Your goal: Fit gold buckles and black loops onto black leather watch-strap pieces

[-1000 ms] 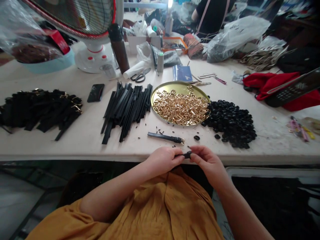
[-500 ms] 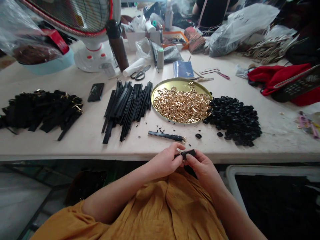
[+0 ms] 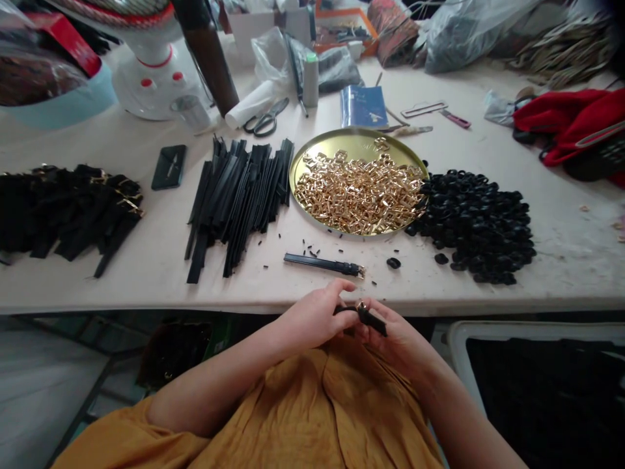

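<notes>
Between my two hands, just off the table's front edge, is a black strap with a small gold buckle. My left hand pinches the strap on its left side. On the right, my right hand grips the strap by the buckle, fingers partly hidden behind it. A finished-looking black strap with a gold buckle lies on the table ahead of them. Farther back stand a gold tray heaped with gold buckles, a bundle of flat black strips and a pile of black loops.
Buckled black straps are piled at the left, near a dark phone-like slab. Scissors, a blue booklet and a fan base stand farther back. A white-rimmed bin is below right.
The strap in my hands has turned, its right end now slanting down and the buckle showing on top. My right hand has rotated palm-up. The camera view has tilted down and come closer.
</notes>
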The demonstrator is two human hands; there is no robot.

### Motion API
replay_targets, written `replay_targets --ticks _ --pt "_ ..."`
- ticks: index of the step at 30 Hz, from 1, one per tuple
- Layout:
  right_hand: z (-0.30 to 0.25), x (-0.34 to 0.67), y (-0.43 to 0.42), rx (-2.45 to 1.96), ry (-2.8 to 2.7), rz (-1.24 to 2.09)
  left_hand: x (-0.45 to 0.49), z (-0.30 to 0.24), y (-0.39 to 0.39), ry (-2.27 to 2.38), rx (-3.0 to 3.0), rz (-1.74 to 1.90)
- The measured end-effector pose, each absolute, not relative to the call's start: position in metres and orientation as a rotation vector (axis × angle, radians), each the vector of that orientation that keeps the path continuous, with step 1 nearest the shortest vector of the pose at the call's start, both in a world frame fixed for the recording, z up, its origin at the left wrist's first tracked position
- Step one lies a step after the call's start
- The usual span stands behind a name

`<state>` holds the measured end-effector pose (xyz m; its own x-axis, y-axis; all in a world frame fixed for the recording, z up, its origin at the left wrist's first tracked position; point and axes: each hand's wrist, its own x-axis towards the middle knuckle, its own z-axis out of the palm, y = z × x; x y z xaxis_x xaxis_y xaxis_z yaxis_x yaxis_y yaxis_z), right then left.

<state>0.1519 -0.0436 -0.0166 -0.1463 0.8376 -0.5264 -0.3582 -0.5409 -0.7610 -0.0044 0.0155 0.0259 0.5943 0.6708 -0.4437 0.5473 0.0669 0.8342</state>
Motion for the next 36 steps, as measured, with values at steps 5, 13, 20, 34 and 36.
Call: replay_targets --ticks 5,13,20,34,36 --pt "-0.015 0.157 -0.043 -1.119 -0.362 2.005 -0.002 0.021 0.018 1.073 1.599 0.081" --pt "-0.012 0.158 -0.047 -1.172 -0.379 1.837 -0.003 0.026 0.016 1.031 1.726 0.030" --pt "-0.011 0.155 -0.052 -1.488 -0.651 1.464 -0.010 0.033 0.007 1.041 1.689 0.035" --pt "-0.015 0.157 -0.070 -1.702 -1.199 1.101 -0.011 0.019 -0.012 0.949 1.566 0.135" --pt "-0.014 0.153 -0.070 -1.776 -1.291 0.930 -0.012 0.019 -0.011 0.934 1.551 0.145"
